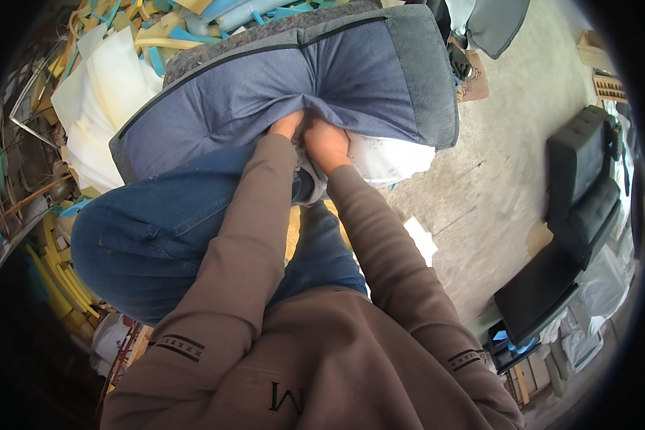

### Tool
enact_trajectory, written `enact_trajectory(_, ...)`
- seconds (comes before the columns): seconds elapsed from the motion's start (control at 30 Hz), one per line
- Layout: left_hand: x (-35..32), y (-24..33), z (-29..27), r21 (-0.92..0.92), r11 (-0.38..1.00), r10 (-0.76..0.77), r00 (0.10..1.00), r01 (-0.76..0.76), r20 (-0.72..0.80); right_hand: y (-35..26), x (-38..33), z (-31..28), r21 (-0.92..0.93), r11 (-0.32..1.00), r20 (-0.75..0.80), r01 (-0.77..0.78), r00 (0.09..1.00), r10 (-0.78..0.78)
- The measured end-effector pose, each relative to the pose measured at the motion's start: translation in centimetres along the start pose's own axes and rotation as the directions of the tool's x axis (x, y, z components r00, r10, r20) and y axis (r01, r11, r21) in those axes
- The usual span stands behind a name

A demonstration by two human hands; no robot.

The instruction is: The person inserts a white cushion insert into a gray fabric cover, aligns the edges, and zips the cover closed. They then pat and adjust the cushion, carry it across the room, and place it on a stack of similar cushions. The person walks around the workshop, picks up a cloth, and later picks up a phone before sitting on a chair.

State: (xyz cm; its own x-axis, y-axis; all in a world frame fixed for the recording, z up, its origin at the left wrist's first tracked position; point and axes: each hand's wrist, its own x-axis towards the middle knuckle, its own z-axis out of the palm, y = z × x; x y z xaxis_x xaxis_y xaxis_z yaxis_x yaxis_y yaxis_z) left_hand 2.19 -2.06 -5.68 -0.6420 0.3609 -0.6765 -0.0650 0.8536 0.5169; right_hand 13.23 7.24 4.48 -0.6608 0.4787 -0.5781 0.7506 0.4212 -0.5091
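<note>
A large blue-grey tufted cushion (362, 72) with dark piping and a grey side band lies tilted in front of me, its near edge over my raised knee. At the middle of that edge my left hand (287, 125) holds the bunched cover, with its fingertips hidden in the fold. Close beside it my right hand (328, 146) is closed like a fist on the same edge. Creases in the fabric run toward both hands. A white filled bag or inner pillow (390, 159) shows below the cover, right of my right hand. My shoe (309, 188) is partly visible under my hands.
Yellow and blue foam offcuts (168, 36) are heaped behind the cushion, with white foam sheets (111, 107) at left. Black padded furniture (580, 208) stands at right on the concrete floor (480, 193). White scrap (421, 240) lies near my right forearm.
</note>
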Motion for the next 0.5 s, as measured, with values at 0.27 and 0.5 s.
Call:
enact_trajectory(0.27, 0.7, 0.7, -0.1, -0.055, 0.995, -0.079, 0.995, 0.083, 0.062, 0.4, 0.2, -2.1, 0.008, 1.0, 0.185, -0.026, 0.982, 0.024)
enact_trajectory(0.5, 1.0, 1.5, -0.6, -0.064, 0.991, -0.11, 0.99, 0.116, 0.087, 0.3, 1.4, -3.3, 0.201, 0.965, 0.448, -0.167, 0.892, 0.061)
